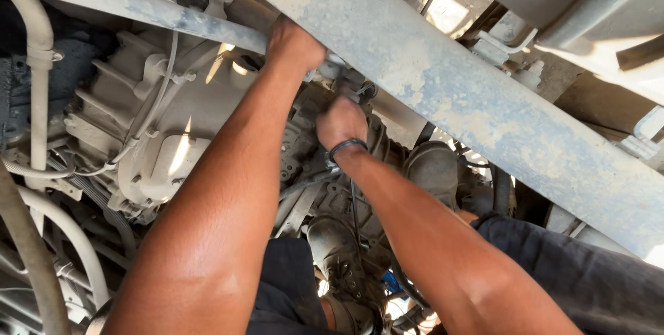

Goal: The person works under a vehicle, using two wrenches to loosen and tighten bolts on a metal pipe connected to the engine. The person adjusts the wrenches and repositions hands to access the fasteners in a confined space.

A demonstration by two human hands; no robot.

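Left hand [294, 44] behind frame beam [443, 79], fingers hidden

I see a frame beam [484, 114] in faded blue-grey, blotched with tan dust. The gearbox housing [159, 141] is pale beige-grey, dust-coated, and the hoses [41, 86] at the side are off-white. My right hand [340, 122] has a black band [346, 145] at its wrist. Trousers [588, 280] are dark navy, boots [349, 273] dull grey-brown. There's a small blue patch [391, 284] low down, possibly a rag; it's too blurred to tell.
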